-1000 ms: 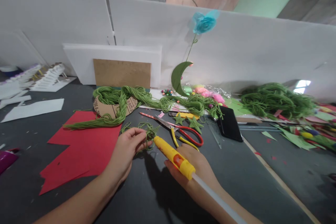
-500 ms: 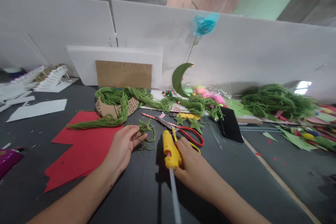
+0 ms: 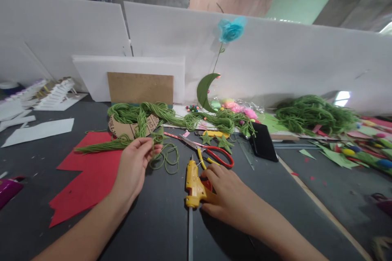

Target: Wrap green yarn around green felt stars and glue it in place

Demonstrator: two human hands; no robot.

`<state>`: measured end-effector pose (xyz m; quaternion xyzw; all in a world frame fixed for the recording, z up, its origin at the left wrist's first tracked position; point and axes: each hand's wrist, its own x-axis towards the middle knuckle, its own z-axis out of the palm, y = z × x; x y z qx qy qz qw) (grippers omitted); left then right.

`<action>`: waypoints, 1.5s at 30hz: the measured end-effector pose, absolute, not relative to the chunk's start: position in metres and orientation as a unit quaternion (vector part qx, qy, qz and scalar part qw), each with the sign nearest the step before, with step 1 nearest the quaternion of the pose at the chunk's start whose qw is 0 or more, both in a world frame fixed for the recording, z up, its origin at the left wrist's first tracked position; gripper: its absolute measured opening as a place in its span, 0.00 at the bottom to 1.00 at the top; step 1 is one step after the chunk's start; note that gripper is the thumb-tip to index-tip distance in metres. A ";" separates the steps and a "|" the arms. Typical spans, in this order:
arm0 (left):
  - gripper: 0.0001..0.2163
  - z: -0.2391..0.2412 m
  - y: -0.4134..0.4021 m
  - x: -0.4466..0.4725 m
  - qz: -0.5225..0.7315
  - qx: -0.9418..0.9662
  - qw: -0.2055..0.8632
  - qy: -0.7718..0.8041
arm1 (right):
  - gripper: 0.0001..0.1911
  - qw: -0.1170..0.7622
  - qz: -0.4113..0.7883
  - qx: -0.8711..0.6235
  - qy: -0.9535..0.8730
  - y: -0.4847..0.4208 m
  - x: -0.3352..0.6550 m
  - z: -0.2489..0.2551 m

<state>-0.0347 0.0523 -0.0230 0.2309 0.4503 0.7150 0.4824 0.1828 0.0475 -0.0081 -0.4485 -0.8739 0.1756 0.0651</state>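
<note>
My left hand [image 3: 134, 163] pinches a small green yarn-wrapped star [image 3: 158, 136], with a loose yarn tail [image 3: 171, 159] looping down to the dark table. My right hand [image 3: 225, 189] is around the handle of a yellow hot glue gun [image 3: 192, 179], which lies on its side with a long glue stick [image 3: 190, 232] coming out of its rear. Just beyond the gun's nozzle are red-handled scissors [image 3: 219, 153] and a yellow-handled tool [image 3: 202, 159] that my fingers partly hide. Two green stars [image 3: 224, 143] rest behind the scissors, by a yellow cutter [image 3: 219, 134].
Red paper [image 3: 88, 175] lies under my left forearm. A green yarn skein [image 3: 131, 114] with a cardboard band spreads behind my left hand. To the right are a black phone [image 3: 263, 142] and a yarn heap [image 3: 315, 116]. A green crescent [image 3: 205, 91] leans against the white board.
The glue gun has come down onto the table beside the scissors, in my right hand. My left hand has lifted the star slightly and shifted it left. The view has turned a little.
</note>
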 end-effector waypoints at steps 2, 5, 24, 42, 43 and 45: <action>0.07 -0.022 0.047 -0.026 0.686 0.245 0.524 0.441 | 0.11 0.135 0.189 -0.449 -0.863 0.048 0.178 0.000; 0.07 -0.022 0.037 -0.012 0.649 0.234 0.579 0.435 | 0.01 0.249 0.205 -0.432 -0.842 0.046 0.162 0.009; 0.02 -0.021 0.031 -0.012 0.535 0.454 0.378 0.604 | 0.06 0.378 0.637 -0.417 -0.527 0.028 0.127 -0.003; 0.05 -0.024 0.029 -0.010 0.604 0.384 0.446 0.538 | 0.13 0.464 0.670 -0.386 -0.433 0.035 0.129 -0.019; 0.05 -0.024 0.029 -0.009 0.602 0.363 0.486 0.519 | 0.15 0.474 0.673 -0.376 -0.425 0.037 0.129 -0.019; 0.05 -0.023 0.027 -0.008 0.603 0.341 0.530 0.490 | 0.22 0.460 0.718 -0.333 -0.402 0.038 0.130 -0.019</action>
